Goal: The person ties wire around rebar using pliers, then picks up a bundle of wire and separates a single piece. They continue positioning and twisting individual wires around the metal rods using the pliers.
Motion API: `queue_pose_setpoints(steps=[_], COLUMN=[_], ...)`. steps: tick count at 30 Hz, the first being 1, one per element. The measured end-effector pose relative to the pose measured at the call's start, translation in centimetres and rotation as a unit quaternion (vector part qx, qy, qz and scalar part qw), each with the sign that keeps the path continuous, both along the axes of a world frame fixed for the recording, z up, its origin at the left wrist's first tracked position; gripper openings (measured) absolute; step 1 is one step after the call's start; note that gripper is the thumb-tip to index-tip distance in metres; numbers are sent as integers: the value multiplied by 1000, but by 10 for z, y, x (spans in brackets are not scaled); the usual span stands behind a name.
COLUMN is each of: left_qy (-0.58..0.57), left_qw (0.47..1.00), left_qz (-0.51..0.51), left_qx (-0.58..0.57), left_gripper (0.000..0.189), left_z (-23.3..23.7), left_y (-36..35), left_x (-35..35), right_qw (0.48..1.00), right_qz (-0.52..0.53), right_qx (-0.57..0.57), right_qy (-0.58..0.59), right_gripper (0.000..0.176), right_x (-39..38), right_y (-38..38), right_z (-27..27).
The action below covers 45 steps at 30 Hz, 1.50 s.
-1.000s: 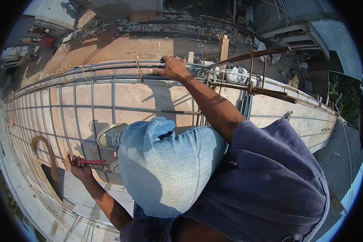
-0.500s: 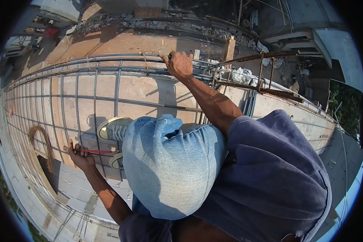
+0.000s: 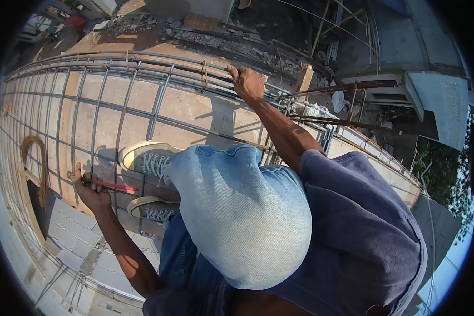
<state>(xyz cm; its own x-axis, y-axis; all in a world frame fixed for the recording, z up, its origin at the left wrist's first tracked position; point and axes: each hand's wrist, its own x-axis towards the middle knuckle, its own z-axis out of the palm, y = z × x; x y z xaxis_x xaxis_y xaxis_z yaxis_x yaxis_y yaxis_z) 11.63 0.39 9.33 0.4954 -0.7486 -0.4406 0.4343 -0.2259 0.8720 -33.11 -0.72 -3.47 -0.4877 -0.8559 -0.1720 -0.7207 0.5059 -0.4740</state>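
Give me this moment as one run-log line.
left hand: holding red-handled tool | right hand: on upper rebar | laced shoes: near tool

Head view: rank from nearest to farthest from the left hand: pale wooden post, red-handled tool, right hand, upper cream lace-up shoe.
From the left hand:
1. Red-handled tool: in its fingers.
2. Upper cream lace-up shoe: just to its right.
3. Right hand: over at the grey bars.
4. Pale wooden post: far right, past the bars.

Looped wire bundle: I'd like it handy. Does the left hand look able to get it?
Probably yes: the left hand appears near the wire bundle, but its fingers hold a red-handled tool.
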Motion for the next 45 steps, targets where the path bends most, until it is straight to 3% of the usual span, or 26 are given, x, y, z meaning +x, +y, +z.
queue_pose_setpoints(steps=[3,6,7,9,14,20,22,24,26,28,30,34,37,41,44,45], left_qy=[-7,-11,-12,22,-6,-162,-310,-374,-567,-563,-609,-551,-489,-529,-501,-504], left_qw=[999,999,999,998,997,975,923,899,754,743,668,648,699,657,701,706], left_qz=[-31,-17,-24,-63,-70,-142,-218,-209,-323,-338,-400,-507,-505,-523,-489,-481], left_qx=[-20,29,34,18,41,50,65,92,74,129,153,136,131,122,134,129], left_gripper=[28,30,30,27,23,26,24,25,31,27,31,28,30,37,34,34], left_z=[0,-7,-12,-20,5,58,82,109,125,139,132,124,94,104,115,119], left_y=[17,2,0,-11,-18,2,11,22,38,61,84,126,142,129,119,117], left_x=[14,16,15,15,-12,16,32,29,33,19,18,-10,-1,0,-9,-14], right_qw=[996,998,999,999,1000,1000,1000,999,999,998,998,999,999,997,997,997], right_qz=[10,-5,7,5,11,23,28,33,45,58,49,32,39,22,32,29], right_qx=[82,61,36,49,17,9,5,4,6,6,20,-18,-4,3,27,47], right_qy=[-28,-12,5,9,14,8,4,0,-6,-10,-30,-23,-32,-74,-60,-61], right_gripper=[55,54,66,66,64,60,59,59,60,61,64,62,61,57,58,47], right_x=[-3,-1,-4,-7,0,-2,0,0,-3,-3,-5,-2,-1,-3,-7,-3], right_y=[1,-5,-1,5,0,1,1,2,3,1,3,6,6,3,3,3], right_z=[-1,2,-10,-2,-2,-6,-1,1,1,3,6,9,15,2,-7,10])
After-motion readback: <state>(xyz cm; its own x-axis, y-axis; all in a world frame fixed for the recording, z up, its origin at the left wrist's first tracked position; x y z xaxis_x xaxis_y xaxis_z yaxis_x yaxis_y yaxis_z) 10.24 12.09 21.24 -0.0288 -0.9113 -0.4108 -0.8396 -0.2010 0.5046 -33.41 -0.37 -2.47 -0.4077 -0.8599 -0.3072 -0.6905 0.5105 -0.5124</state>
